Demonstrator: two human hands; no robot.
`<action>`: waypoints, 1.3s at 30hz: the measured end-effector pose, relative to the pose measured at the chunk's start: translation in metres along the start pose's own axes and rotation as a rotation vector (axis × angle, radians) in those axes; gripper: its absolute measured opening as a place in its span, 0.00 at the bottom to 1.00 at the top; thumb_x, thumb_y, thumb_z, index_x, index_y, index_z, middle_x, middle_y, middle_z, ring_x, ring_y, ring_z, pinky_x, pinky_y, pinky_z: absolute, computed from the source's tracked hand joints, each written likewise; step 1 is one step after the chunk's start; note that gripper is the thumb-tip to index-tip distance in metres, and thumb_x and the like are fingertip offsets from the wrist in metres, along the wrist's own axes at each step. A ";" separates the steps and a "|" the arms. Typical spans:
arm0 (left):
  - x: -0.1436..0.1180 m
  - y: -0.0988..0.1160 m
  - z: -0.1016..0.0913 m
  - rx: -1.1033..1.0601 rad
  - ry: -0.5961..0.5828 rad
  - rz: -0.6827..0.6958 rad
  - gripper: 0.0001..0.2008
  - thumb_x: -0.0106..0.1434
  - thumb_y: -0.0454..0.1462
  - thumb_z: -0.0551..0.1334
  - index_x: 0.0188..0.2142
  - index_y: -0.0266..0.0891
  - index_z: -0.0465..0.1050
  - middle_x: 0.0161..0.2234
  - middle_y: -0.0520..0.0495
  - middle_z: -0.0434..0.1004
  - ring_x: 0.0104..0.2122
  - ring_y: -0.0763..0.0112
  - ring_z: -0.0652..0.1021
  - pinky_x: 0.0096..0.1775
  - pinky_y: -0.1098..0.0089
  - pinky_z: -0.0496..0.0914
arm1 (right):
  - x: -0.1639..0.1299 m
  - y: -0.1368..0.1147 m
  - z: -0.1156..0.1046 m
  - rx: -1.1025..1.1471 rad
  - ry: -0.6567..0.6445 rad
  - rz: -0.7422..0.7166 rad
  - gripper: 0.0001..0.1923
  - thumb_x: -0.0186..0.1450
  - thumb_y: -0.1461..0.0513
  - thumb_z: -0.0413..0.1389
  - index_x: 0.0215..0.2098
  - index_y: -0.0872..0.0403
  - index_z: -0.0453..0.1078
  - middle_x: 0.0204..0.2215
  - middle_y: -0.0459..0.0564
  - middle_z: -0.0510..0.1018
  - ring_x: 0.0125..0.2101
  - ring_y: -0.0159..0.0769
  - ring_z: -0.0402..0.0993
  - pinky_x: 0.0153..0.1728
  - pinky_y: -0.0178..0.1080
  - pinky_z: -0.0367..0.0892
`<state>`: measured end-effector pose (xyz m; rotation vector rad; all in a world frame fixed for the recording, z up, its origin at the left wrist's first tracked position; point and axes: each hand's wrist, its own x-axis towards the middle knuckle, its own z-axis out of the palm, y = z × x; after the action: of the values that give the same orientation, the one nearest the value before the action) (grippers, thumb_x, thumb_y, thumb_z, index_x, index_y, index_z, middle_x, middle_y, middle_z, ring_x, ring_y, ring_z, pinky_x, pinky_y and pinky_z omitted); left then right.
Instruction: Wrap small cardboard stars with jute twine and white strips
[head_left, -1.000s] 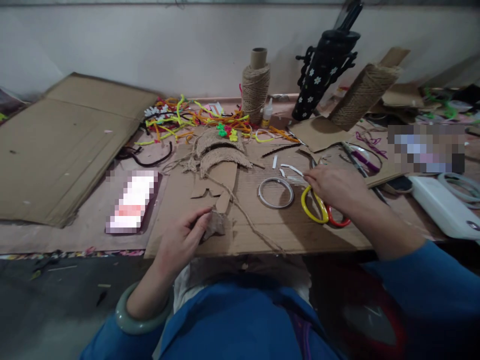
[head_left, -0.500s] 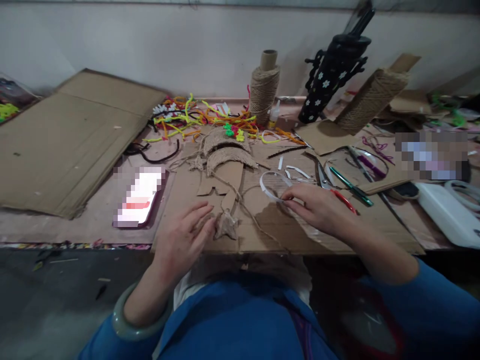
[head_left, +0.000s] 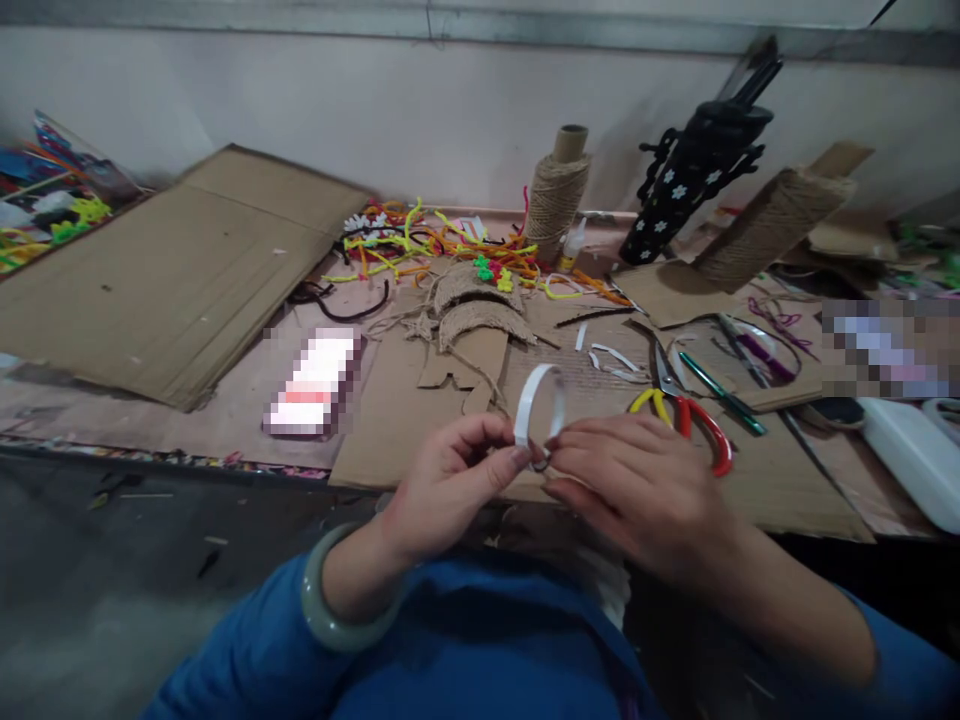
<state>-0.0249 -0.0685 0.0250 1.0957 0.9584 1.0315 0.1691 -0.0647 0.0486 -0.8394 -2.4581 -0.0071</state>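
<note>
Between my two hands, over the cardboard sheet's near part, stands a narrow roll of white tape (head_left: pixel 530 395). My left hand (head_left: pixel 454 485) pinches its lower left side with thumb and fingertips. At the lower right, my right hand (head_left: pixel 649 490) has its fingers closed on the tape, their tips partly hidden. Just beyond lie twine-covered crescent shapes (head_left: pixel 484 325) with small green, red and yellow flowers (head_left: pixel 495 272) on top. Under them is a cut cardboard piece (head_left: pixel 465 368). Scissors (head_left: pixel 697 425) with red and yellow handles rest by my right hand.
A phone (head_left: pixel 315 380) and a large cardboard panel (head_left: pixel 165 270) lie left. Pipe cleaners (head_left: pixel 427 245), twine spools (head_left: pixel 559 195) and a black flowered holder (head_left: pixel 675 190) are along the wall. A green pen (head_left: pixel 720 392) and a white device (head_left: pixel 911 460) are right.
My left hand has moved right from beside the twine-covered star to grip the tape. My right hand has drawn the tape nearer and raised it upright. The view has shifted left.
</note>
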 end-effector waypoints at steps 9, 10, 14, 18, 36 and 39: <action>-0.022 -0.003 -0.021 0.331 -0.429 0.004 0.09 0.61 0.39 0.60 0.33 0.38 0.77 0.31 0.45 0.79 0.32 0.67 0.77 0.36 0.69 0.71 | 0.003 -0.013 -0.011 0.454 -0.249 0.112 0.11 0.68 0.62 0.49 0.44 0.46 0.71 0.31 0.45 0.80 0.31 0.32 0.76 0.31 0.34 0.69; -0.024 -0.005 -0.024 0.365 -0.395 0.045 0.09 0.61 0.39 0.60 0.35 0.38 0.78 0.32 0.44 0.79 0.33 0.67 0.77 0.36 0.69 0.71 | 0.000 -0.016 -0.005 0.502 -0.276 0.135 0.10 0.67 0.63 0.49 0.43 0.46 0.71 0.29 0.44 0.80 0.29 0.31 0.76 0.29 0.32 0.69; -0.032 -0.015 -0.029 0.441 -0.270 0.247 0.09 0.59 0.38 0.63 0.38 0.38 0.77 0.35 0.42 0.80 0.34 0.67 0.78 0.37 0.69 0.73 | -0.016 -0.033 0.020 0.512 -0.169 0.280 0.09 0.65 0.65 0.51 0.40 0.50 0.72 0.29 0.46 0.80 0.28 0.30 0.76 0.29 0.31 0.69; -0.037 -0.018 -0.026 0.605 -0.190 0.427 0.04 0.60 0.33 0.62 0.32 0.38 0.77 0.33 0.42 0.81 0.35 0.67 0.79 0.38 0.68 0.73 | -0.024 -0.046 0.036 0.538 -0.072 0.338 0.07 0.64 0.67 0.51 0.34 0.51 0.70 0.26 0.45 0.79 0.25 0.28 0.75 0.28 0.29 0.69; -0.038 -0.037 -0.019 0.865 -0.130 0.629 0.04 0.59 0.29 0.60 0.31 0.37 0.72 0.33 0.44 0.79 0.36 0.69 0.77 0.40 0.68 0.73 | -0.041 -0.046 0.062 0.691 -0.148 0.548 0.06 0.63 0.65 0.51 0.31 0.53 0.70 0.25 0.46 0.77 0.26 0.30 0.74 0.28 0.30 0.67; -0.039 -0.035 -0.022 0.879 -0.127 0.617 0.05 0.60 0.29 0.59 0.31 0.38 0.72 0.32 0.45 0.78 0.36 0.68 0.77 0.39 0.67 0.72 | -0.043 -0.041 0.064 0.795 -0.277 0.650 0.09 0.64 0.62 0.50 0.30 0.54 0.70 0.23 0.45 0.75 0.25 0.30 0.71 0.27 0.30 0.65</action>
<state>-0.0498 -0.1058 -0.0094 2.2614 1.0128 1.0079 0.1431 -0.1112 -0.0202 -1.2358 -1.9967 1.2861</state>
